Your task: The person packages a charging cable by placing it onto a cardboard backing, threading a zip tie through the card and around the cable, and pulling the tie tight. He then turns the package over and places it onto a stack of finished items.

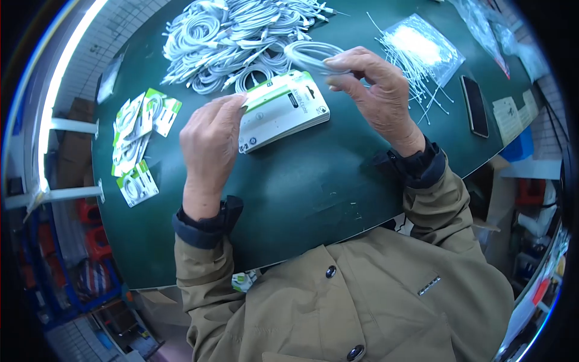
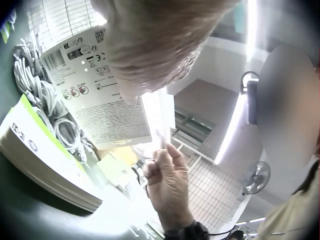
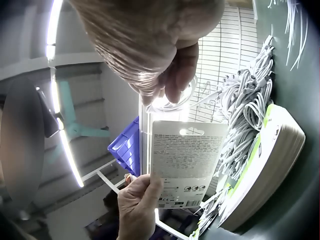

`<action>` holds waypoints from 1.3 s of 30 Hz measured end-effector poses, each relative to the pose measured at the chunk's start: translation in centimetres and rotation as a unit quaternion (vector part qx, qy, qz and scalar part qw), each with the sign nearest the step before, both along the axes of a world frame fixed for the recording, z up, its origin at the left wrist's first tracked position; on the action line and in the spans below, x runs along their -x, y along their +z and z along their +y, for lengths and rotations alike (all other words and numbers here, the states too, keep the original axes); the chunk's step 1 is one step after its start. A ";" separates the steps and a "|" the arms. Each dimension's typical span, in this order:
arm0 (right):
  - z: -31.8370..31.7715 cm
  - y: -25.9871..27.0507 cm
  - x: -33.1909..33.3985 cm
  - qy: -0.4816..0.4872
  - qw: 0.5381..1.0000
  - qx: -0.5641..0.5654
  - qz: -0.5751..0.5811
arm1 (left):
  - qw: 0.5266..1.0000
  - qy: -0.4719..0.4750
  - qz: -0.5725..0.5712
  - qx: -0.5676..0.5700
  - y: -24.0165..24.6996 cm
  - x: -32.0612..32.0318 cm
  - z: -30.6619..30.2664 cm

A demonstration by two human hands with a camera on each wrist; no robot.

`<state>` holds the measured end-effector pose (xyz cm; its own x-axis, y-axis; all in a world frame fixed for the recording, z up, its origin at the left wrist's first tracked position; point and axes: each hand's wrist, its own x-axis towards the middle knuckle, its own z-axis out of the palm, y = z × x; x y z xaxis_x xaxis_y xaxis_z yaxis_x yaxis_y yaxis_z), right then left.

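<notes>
My left hand (image 1: 211, 136) pinches a printed cardboard packaging card (image 3: 187, 160) by one edge and holds it upright above the table. Small text, a barcode and a hanging slot show on the card's back in both wrist views. Between the thumb and fingers of my right hand (image 1: 381, 90) is a coiled white cable (image 1: 310, 58), raised off the table. A thick stack of white and green packaging cards (image 2: 47, 165) lies just below and between the hands.
A large heap of coiled white cables (image 1: 217, 39) covers the far side of the green table (image 1: 289, 199). Packaged cables (image 1: 136, 139) lie at left. At right are thin white ties (image 1: 416, 72), a clear plastic bag (image 1: 443, 51) and a phone (image 1: 475, 107).
</notes>
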<state>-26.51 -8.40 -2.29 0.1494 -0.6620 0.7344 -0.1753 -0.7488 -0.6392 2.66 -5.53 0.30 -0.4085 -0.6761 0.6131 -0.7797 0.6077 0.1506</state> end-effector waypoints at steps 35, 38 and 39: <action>7.1 -1.8 -6.4 0.172 0.964 0.151 0.138 | 0.339 -0.015 0.777 -0.530 -4.0 3.5 15.9; 7.2 -1.5 -6.5 0.177 0.961 0.148 0.154 | 0.288 -0.055 0.804 -0.517 -5.0 3.1 16.0; 7.2 -1.1 -6.4 0.177 0.963 0.119 0.165 | 0.294 -0.069 0.799 -0.520 -5.3 2.9 16.0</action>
